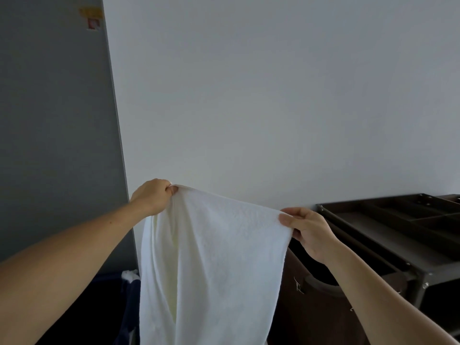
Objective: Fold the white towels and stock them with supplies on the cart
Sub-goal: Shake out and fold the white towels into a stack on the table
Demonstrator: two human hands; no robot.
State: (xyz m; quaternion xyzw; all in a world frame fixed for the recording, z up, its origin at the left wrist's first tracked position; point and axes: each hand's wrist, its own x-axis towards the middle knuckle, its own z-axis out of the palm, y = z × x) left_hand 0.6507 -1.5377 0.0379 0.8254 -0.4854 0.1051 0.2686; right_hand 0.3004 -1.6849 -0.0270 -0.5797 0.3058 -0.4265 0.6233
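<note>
1. Holding a white towel (211, 257) up in the air by its top edge, in front of a plain pale wall (273, 95).
2. Gripping the upper left corner with the left hand (151, 195) — fingers curled into a tight fist round the bunched hem, arm stretched forward.
3. Pinching the upper right corner with the right hand (308, 232): thumb pressed flat on the near face of the cloth, other fingers curled behind it, nothing else held.
4. Stretched between the two hands along the top, left corner higher than right. Hanging from there in long soft folds and running out of the bottom of the view.
5. To the right, behind the right hand: a dark cart (378, 220), its top tray split into several compartments. Apart from the towel, as far as can be seen.
6. Below the right hand, just beside the cart: a brown container (323, 319) with a dark rounded opening, partly hidden by the towel — bag or bin, hard to tell.
7. On the left, a grey panel (49, 120) with a yellow and red sticker (90, 17) near its top, too blurred to read.
8. At lower left, dark blue fabric (129, 307) just beside the towel's hanging edge.
</note>
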